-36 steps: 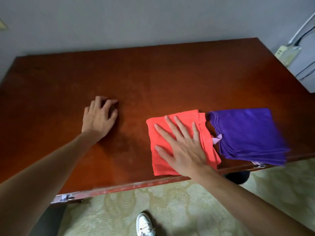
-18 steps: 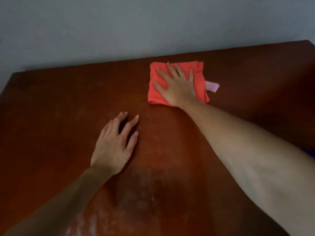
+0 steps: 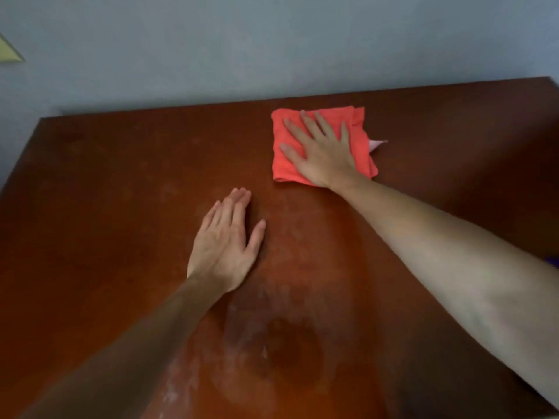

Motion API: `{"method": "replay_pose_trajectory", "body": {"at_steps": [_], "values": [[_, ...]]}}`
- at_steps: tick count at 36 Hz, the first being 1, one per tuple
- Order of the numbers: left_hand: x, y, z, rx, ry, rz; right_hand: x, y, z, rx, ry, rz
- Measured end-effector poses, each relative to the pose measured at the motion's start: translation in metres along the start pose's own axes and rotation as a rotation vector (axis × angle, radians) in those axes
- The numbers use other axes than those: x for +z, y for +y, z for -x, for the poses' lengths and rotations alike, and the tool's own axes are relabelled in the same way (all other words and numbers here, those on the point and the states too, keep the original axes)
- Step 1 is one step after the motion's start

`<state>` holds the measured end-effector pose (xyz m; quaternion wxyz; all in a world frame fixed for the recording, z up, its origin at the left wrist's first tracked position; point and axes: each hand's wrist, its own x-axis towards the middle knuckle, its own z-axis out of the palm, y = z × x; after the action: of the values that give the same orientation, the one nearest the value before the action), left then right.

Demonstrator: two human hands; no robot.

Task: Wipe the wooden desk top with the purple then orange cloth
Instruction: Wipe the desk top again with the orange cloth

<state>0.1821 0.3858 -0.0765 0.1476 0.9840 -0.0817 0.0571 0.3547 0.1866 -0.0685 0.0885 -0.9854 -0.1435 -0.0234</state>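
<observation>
The orange cloth (image 3: 282, 167) lies folded near the far edge of the dark red-brown wooden desk top (image 3: 106, 207). A small pink tag (image 3: 376, 144) sticks out at its right side. My right hand (image 3: 320, 149) presses flat on the cloth with fingers spread and the arm stretched far forward. To the left and nearer to me, my left hand (image 3: 225, 246) rests palm down on the bare wood, holding nothing. Only a sliver of the purple cloth (image 3: 555, 261) shows at the right frame edge, behind my right forearm.
A grey-blue wall (image 3: 272, 40) rises right behind the desk's far edge. A pale yellow corner of something (image 3: 9, 52) shows at the upper left. Faint whitish smears (image 3: 242, 337) mark the wood near me.
My right hand has slid the orange cloth from the near edge beside the purple cloth up to the far edge. My left hand has stayed on the wood and drawn its fingers together.
</observation>
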Motion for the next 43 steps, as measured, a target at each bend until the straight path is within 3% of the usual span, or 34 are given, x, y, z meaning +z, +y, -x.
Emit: {"method": "replay_pose_trajectory", "body": {"at_steps": [11, 18, 24, 43], "values": [[-0.019, -0.002, 0.025, -0.154, 0.215, 0.01, -0.002, -0.078, 0.266, -0.082, 0.05, -0.006], [-0.052, -0.056, 0.085, -0.149, 0.085, -0.123, -0.002, -0.119, 0.349, -0.134, -0.018, 0.003], [-0.058, -0.097, 0.09, -0.214, -0.028, -0.134, 0.004, -0.123, 0.299, -0.086, 0.006, -0.003], [-0.052, -0.106, 0.086, -0.171, -0.061, -0.079, 0.023, -0.097, -0.05, 0.097, 0.035, -0.031]]}}
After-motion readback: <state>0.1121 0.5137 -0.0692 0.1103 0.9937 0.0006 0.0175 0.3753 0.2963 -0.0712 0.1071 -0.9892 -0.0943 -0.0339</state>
